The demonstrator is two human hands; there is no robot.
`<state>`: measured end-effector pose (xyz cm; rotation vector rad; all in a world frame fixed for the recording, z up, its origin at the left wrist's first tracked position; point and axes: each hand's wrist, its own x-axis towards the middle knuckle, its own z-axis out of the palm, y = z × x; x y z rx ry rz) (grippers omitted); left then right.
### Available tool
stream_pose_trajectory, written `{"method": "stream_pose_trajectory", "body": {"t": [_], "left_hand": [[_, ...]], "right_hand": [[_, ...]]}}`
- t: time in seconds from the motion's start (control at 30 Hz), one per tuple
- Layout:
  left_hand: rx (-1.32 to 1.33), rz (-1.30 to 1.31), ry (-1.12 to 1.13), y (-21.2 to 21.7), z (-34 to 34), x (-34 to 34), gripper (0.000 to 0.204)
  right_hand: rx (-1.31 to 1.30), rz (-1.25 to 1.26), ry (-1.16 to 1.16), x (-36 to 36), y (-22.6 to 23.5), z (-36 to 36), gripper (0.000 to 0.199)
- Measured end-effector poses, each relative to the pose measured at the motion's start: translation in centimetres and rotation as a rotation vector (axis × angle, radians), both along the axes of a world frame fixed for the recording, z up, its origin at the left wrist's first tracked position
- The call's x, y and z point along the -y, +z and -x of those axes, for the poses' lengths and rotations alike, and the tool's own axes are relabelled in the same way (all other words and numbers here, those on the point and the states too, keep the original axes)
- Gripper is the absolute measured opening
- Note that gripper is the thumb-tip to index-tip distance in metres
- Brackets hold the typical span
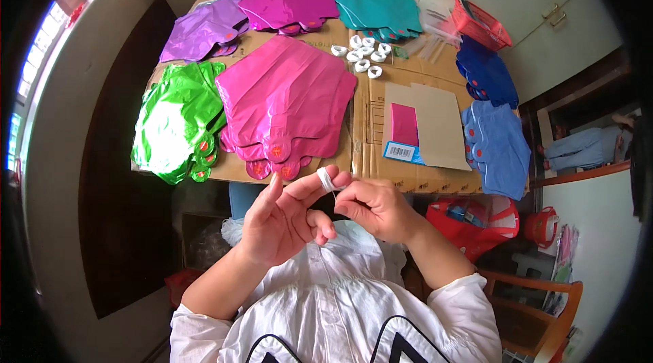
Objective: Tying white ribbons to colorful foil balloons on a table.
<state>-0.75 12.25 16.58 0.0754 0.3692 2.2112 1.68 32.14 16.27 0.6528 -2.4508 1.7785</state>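
Above the near edge of the table, my left hand [277, 223] is raised with the palm turned up. Several turns of white string [326, 180] circle its extended fingers near the tips, while its lower fingers curl loosely. Close on the right, my right hand [382, 209] pinches the strand running off that winding between thumb and fingers. Beyond my hands lies a pink stack of flat foil balloons [286, 97]. Farther back sits a group of small white string coils [355, 56], similar to the winding on my fingers.
Around the cardboard-covered table lie green [180, 118], purple [204, 26], magenta [292, 2], teal [377, 9], dark blue [486, 70] and light blue foil balloons [496, 145]. A grey board [439, 118], clear sticks [435, 43] and a red basket [479, 26] are there too. A wooden chair [537, 322] stands lower right.
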Motion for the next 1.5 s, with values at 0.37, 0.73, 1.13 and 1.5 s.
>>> {"method": "stream_pose_trajectory", "body": {"t": [0.37, 0.73, 1.13, 1.5], "left_hand": [[-0.223, 0.25, -0.251, -0.1, -0.7, 0.1, 0.063], [-0.327, 0.37, -0.213, -0.3, -0.6, -0.1, 0.059], [-0.407, 0.439, -0.164, -0.6, -0.3, -0.3, 0.054], [-0.462, 0.529, -0.159, 1.0, 0.0, -0.1, 0.043]], "right_hand": [[-0.031, -0.142, 0.065, -2.0, 2.5, 1.9, 0.017], [0.743, 0.656, 0.154, -2.0, -2.5, -0.3, 0.016], [0.354, 0.421, 0.155, -2.0, 1.3, -0.6, 0.024], [0.108, 0.149, 0.166, -2.4, 2.7, 0.0, 0.025]]}}
